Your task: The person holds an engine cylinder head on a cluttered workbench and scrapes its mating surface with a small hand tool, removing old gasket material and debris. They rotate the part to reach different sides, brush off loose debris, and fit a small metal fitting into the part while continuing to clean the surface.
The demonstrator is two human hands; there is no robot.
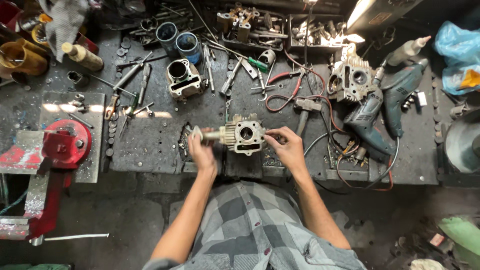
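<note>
Head view: blue plastic bag (457,47) with orange patch lies top right.

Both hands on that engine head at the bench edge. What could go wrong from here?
1. The cylinder head sits near the workbench front edge, held by the left hand and right hand; a slip could drop it to the floor.
2. The red cable and hammer lie just behind it; a sudden jerk might snag or knock them.
3. Loose washers nearby could be swept off.
</note>
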